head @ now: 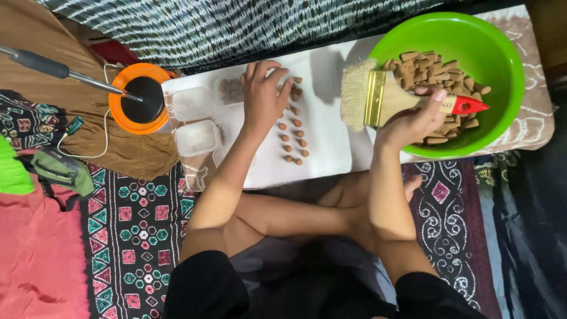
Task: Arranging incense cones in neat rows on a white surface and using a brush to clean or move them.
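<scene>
My left hand rests palm down on a white board, fingers spread, beside two rows of small brown cones standing on the board. My right hand grips a wide paintbrush with a pale wooden body, gold ferrule and red handle tip; its bristles point left over the board. The brush handle lies over the rim of a bright green bowl holding several loose brown cones.
Small clear plastic tubs sit at the board's left end, one holding brown cones. An orange-rimmed round container with a dark top stands to the left, a metal rod reaching over it. Patterned cloths and my crossed legs lie below.
</scene>
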